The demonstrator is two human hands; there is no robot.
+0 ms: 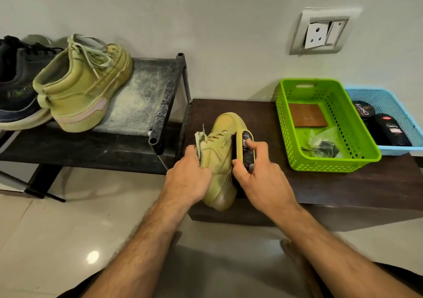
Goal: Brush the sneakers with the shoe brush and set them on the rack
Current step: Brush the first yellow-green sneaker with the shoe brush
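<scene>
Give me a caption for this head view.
Left hand steadies a sneaker while the right hand brushes it with a brush.

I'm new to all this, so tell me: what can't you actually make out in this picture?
All in the head view:
- Brush bristles: pressed against the sneaker, hidden by the brush back.
- Sneaker's collar: covered by the left hand.
- Brush label: too small to read, partly under the right hand.
- Black shoe: cut off by the left edge.

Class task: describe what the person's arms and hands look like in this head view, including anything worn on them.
Both forearms are bare and hairy, with no sleeves in view. The left hand and right hand wear no gloves, rings, watch or bands that show. Dark cloth, perhaps shorts, shows at the bottom edge under the arms.
</scene>
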